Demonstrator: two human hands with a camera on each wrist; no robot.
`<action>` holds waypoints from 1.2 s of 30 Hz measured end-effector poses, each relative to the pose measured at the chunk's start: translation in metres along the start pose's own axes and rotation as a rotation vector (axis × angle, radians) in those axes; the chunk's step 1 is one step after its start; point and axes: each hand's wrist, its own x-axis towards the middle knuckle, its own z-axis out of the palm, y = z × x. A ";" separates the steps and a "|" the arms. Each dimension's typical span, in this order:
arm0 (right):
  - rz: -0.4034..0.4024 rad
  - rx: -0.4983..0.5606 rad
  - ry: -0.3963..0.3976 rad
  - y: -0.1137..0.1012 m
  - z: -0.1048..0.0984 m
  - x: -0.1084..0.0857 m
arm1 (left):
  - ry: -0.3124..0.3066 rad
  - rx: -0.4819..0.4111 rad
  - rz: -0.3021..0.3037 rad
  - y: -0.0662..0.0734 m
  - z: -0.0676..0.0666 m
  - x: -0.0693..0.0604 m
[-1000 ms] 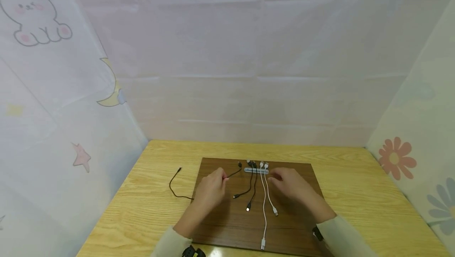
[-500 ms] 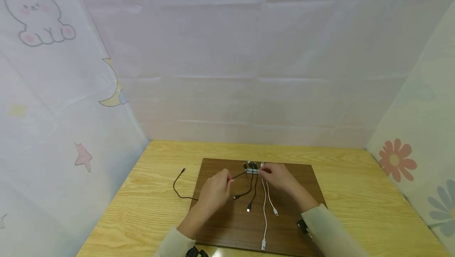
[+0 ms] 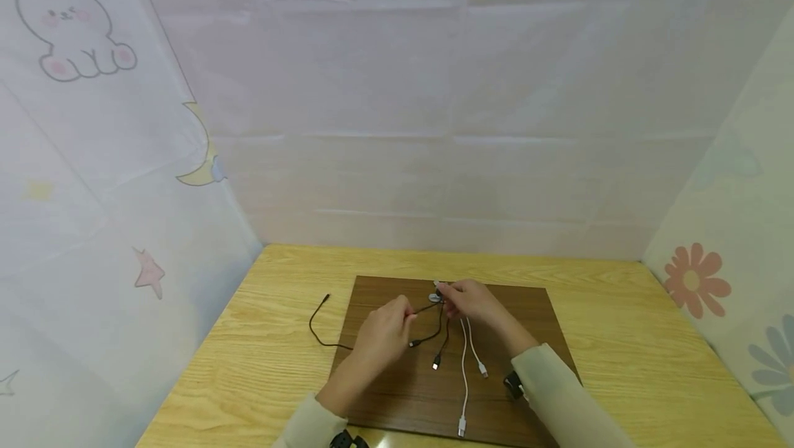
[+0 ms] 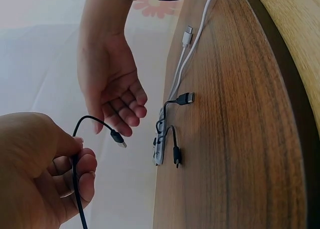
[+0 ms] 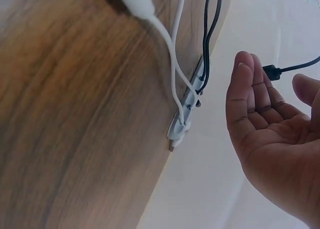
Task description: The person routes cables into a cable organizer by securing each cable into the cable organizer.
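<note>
My left hand (image 3: 386,329) pinches a black USB cable (image 4: 76,181) a little behind its plug (image 4: 118,138). The free plug end arches from thumb and fingers towards my right hand (image 3: 473,302). In the right wrist view that hand's fingers are loosely bent beside the black plug (image 5: 272,72), the thumb apart from it; whether a fingertip touches the plug I cannot tell. Below both hands, a pale grey-blue cable clip (image 5: 192,104) lies at the board's far edge. Two black cables (image 4: 170,129) and two white cables (image 5: 170,54) sit in its slots. The head view mostly hides the clip behind my right hand.
A dark brown wooden board (image 3: 397,400) lies on a yellow wood-grain table (image 3: 248,365). The held cable's far end (image 3: 316,310) trails over the table to the left. Hanging printed sheets (image 3: 372,158) enclose the table at the back and sides.
My right hand has moved left from the clip's right end, over the clip towards the held plug. My left hand has shifted slightly right with the black cable, drawing its trailing end along.
</note>
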 end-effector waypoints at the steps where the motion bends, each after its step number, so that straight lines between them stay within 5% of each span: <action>1: 0.005 0.012 -0.003 0.000 0.000 0.001 | -0.007 -0.004 0.002 0.000 0.000 0.000; 20: 0.077 0.419 -0.085 0.007 -0.006 0.021 | -0.090 0.034 0.030 -0.004 0.003 -0.004; 26: 0.041 0.400 -0.058 0.005 -0.009 0.027 | -0.113 0.084 0.002 -0.008 0.006 -0.001; 36: 0.028 0.191 0.055 -0.003 -0.002 0.035 | -0.223 0.145 -0.029 -0.008 0.017 0.008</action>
